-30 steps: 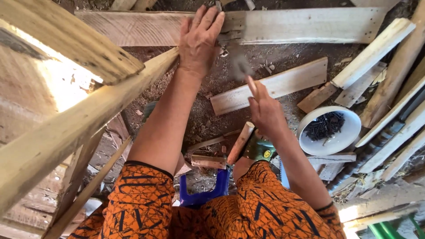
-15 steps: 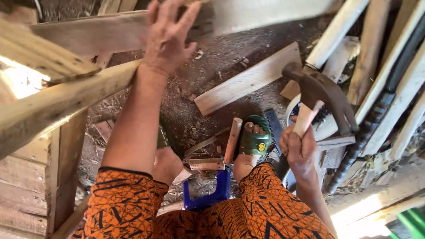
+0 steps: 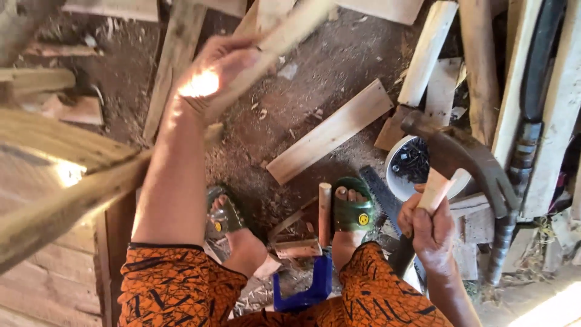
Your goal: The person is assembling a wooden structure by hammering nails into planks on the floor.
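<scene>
Fingers of right hand (image 3: pixel 431 233) wrapped tight round hammer (image 3: pixel 460 154) handle; left hand (image 3: pixel 212 82) gripping wooden slat (image 3: pixel 284 36). Risk: raised hammer striking left fingers if slat shifts.

Daylight scene, unevenly lit; hard sun enters at the left and the lower right corner, the dirt floor (image 3: pixel 290 121) lying in soft shade. Glare burns out a patch on the left hand (image 3: pixel 212 75) and a spot on the sloping plank (image 3: pixel 66 181) at left; the lower right corner is washed to white. Motion blur smears the raised wooden slat (image 3: pixel 284 36) and the near plank; the claw hammer (image 3: pixel 460 151) and right hand (image 3: pixel 430 227) are mildly soft; wide-angle bending shows towards the edges.
</scene>
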